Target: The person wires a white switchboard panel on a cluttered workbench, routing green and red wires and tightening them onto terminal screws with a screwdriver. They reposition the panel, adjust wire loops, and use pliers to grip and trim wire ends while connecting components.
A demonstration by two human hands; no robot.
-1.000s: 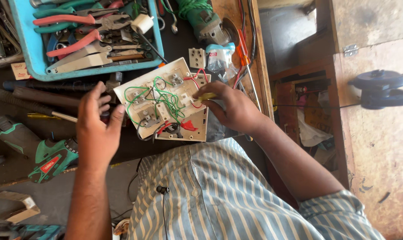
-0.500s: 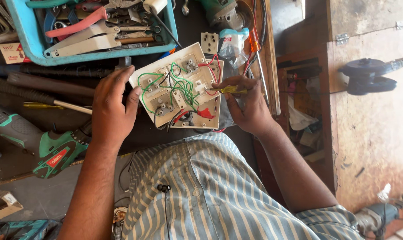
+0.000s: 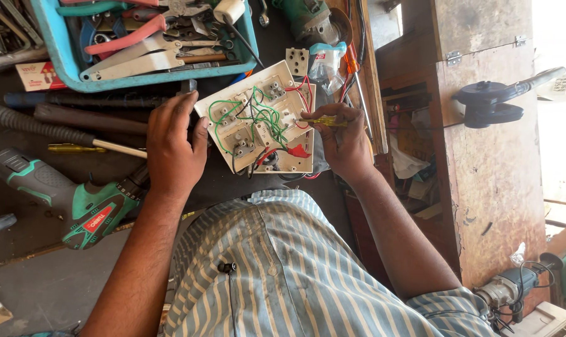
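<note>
Seen from above, a person in a blue and white striped shirt (image 3: 277,274) works at a dark surface (image 3: 108,168). A white switch board (image 3: 258,128) lies face down in the middle, its back showing green, red and black wires. The left hand (image 3: 174,150) grips the board's left edge, fingers curled over it and thumb against the rim. The right hand (image 3: 342,140) is closed around a yellow-handled screwdriver (image 3: 320,122), whose tip points left into the wiring near the red wires at the board's right side. Just above the board sits a blue tray (image 3: 52,59) full of pliers and cutters. A green cordless drill (image 3: 77,206) lies to the left, near the left forearm. A small white socket (image 3: 297,62) rests just above the board's top corner.
</note>
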